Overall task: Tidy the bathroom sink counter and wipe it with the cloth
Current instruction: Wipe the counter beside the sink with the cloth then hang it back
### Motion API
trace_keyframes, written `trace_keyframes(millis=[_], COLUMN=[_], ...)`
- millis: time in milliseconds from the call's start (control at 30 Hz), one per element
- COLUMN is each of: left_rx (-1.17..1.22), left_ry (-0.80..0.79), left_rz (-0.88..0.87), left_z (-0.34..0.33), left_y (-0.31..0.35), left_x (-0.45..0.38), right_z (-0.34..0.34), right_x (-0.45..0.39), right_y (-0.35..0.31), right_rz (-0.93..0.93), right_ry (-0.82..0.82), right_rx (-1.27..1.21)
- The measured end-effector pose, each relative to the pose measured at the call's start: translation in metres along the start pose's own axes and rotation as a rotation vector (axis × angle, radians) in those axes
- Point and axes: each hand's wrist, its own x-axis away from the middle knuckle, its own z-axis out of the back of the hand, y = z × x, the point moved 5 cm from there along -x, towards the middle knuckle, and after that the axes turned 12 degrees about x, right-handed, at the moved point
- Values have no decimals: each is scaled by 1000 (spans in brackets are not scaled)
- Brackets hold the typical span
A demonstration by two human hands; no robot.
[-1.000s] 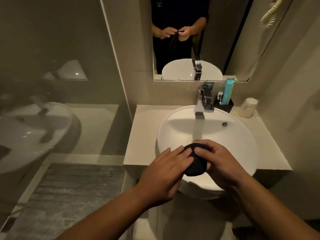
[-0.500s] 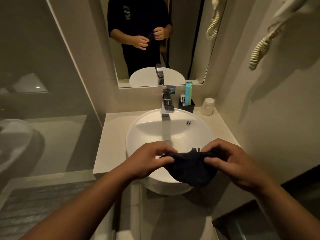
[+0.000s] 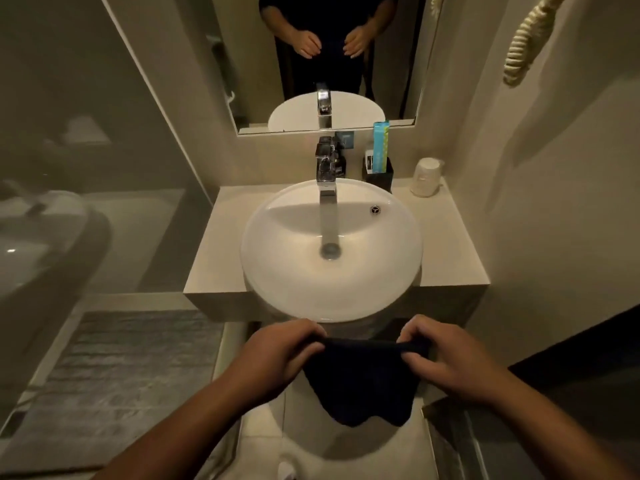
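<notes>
A dark cloth hangs spread out in front of the sink, below the counter's front edge. My left hand pinches its top left corner and my right hand pinches its top right corner. The round white basin sits in the beige counter, with a chrome tap at the back. A black holder with a teal box stands behind the basin on the right. A wrapped white cup rests upside down in the counter's back right corner.
A mirror hangs above the counter and reflects a person's hands. A glass partition stands at the left. A grey mat lies on the floor left of the sink. A coiled cord hangs on the right wall.
The cloth went from a bunched ball over the basin to spread flat between both hands. My hands moved apart and back, off the basin to below the counter's front edge.
</notes>
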Motion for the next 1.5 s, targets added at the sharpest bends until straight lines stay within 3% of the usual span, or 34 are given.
trace_keyframes(millis=[100, 200, 433, 600, 700, 767, 867, 933, 1067, 1333, 1500], left_rx=[98, 50, -138, -180, -219, -260, -371, -409, -426, -452, -511], left_ry=[2, 8, -140, -194, -148, -141, -282, -293, -228, -224, -230], left_rz=[187, 306, 383, 362, 299, 148, -70, -70, -17, 15, 41], left_z=[-7, -10, -25, -26, -27, -33, -56, -63, -59, -59, -44], left_y=[-38, -89, -153, -157, -144, -128, -111, -116, -124, -126, -107], left_x=[-8, -45, -114, -120, -114, -105, -87, -82, -84, -71, -54], right_z=[-16, -31, -60, -64, -60, -62, -83, -96, -93, -91, -75], right_x=[-26, -81, -163, -161, -155, -145, -130, -126, -127, -123, -110], right_y=[13, 35, 76, 79, 74, 62, 43, 38, 34, 28, 17], right_rz=[-28, -115, -301, -356, -335, -223, 19, 49, -29, -50, -63], right_ry=[-48, -36, -133, -114, -28, 14, -70, -126, -69, -109, -10], right_rx=[-7, 82, 336, 341, 362, 419, 611, 694, 699, 779, 776])
